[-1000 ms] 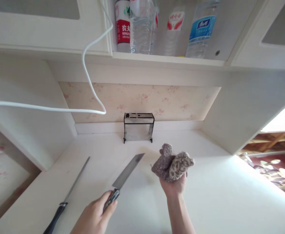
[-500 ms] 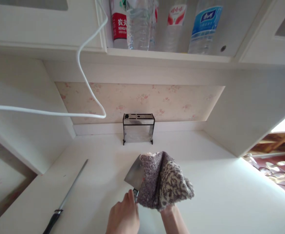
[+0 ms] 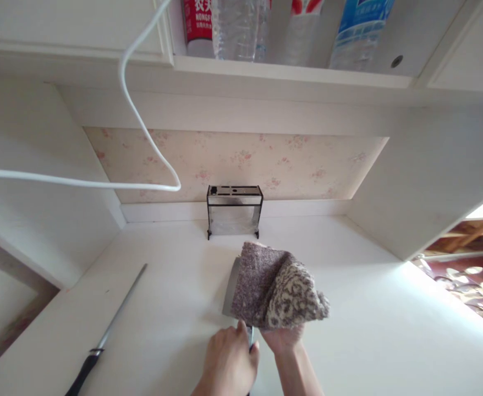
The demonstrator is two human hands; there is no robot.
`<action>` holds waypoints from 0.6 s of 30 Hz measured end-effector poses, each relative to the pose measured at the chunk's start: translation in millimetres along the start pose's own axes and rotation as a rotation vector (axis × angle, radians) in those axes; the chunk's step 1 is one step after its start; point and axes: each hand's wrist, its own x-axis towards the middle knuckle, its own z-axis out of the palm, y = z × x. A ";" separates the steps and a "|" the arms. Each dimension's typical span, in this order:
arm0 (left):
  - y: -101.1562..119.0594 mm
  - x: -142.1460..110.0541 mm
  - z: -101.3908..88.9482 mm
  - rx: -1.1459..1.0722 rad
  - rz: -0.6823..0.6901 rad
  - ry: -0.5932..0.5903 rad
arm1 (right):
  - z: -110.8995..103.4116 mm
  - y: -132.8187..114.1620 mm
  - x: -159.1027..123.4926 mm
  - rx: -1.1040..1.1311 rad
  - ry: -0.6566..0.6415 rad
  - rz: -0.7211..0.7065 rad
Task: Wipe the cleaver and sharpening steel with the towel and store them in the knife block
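Observation:
My left hand point(image 3: 231, 355) is closed around the dark handle of a cleaver point(image 3: 229, 291), whose broad grey blade points away from me above the white counter. A folded grey-brown towel point(image 3: 262, 280) with a patterned side covers most of the blade; only its left strip shows. From beneath and behind the towel, my right hand point(image 3: 283, 338) grips it against the blade, with its fingers mostly hidden. To the left lies a honing steel point(image 3: 120, 316) with a black handle, apart from both hands.
A narrow knife block point(image 3: 235, 214) with a slotted top and clear front stands against the back wall. Several bottles point(image 3: 237, 30) fill the open cupboard overhead. A white cable point(image 3: 142, 126) hangs down at the upper left. Side panels point(image 3: 427, 176) flank the counter point(image 3: 175, 275).
The towel has slid left across the blade, covering more of it. The cleaver has turned more upright, and my left hand has moved right, closer to my right hand. The view has tilted slightly down.

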 end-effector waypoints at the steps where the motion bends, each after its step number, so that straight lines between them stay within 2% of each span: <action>1: 1.9 0.3 3.2 -0.012 0.003 -0.012 | -0.7 -1.4 -0.3 0.007 0.007 -0.018; 7: 14.8 4.7 18.2 -0.137 0.048 -0.075 | 1.2 -7.8 -0.8 -0.065 0.074 -0.087; 11: 7.2 10.0 11.4 -0.244 0.163 -0.076 | 2.8 -10.1 -1.4 -0.116 0.107 -0.109; 13: -9.6 11.5 -0.1 -0.441 0.147 -0.159 | 1.8 -12.4 -1.3 -0.128 0.123 -0.131; 15: -32.9 12.4 -15.5 -0.747 0.052 -0.215 | -0.4 -14.1 0.0 -0.142 0.136 -0.153; 16: -45.3 12.8 -23.7 -0.921 0.005 -0.170 | -1.4 -13.9 1.3 -0.162 0.142 -0.163; 18: -67.4 14.5 -38.3 -1.279 -0.042 0.020 | -1.2 -9.7 5.0 -0.269 0.137 -0.186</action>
